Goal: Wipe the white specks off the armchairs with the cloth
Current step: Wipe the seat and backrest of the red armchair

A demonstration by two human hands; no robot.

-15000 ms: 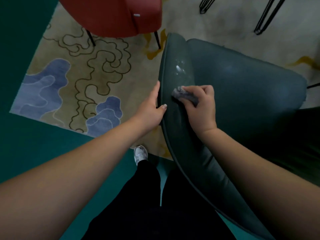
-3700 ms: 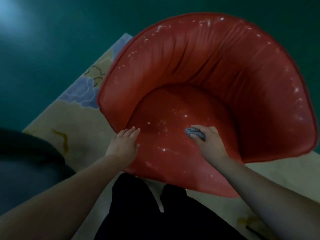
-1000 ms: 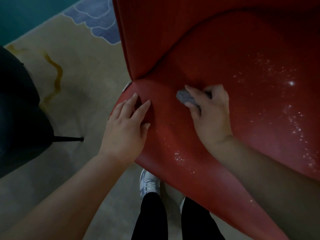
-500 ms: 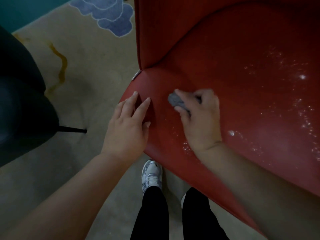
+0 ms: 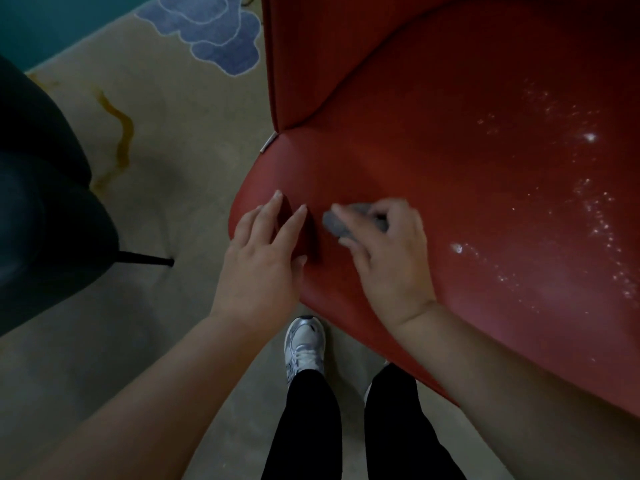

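A red armchair (image 5: 450,140) fills the right of the head view, seat toward me. My right hand (image 5: 384,258) grips a small grey cloth (image 5: 337,225) and presses it on the seat's front left part. My left hand (image 5: 263,258) rests flat on the seat's left front edge, fingers straight, a short way left of the cloth. White specks (image 5: 595,216) are scattered over the right part of the seat, with a bigger fleck (image 5: 458,248) right of my right hand.
A dark green armchair (image 5: 41,188) with a thin black leg (image 5: 145,260) stands at the left. A beige rug (image 5: 156,133) with blue and yellow shapes lies underneath. My legs and a white shoe (image 5: 304,344) are under the seat's front edge.
My right hand has slid the cloth down and left toward the seat's front edge over the last second. The left hand has stayed on the seat edge.
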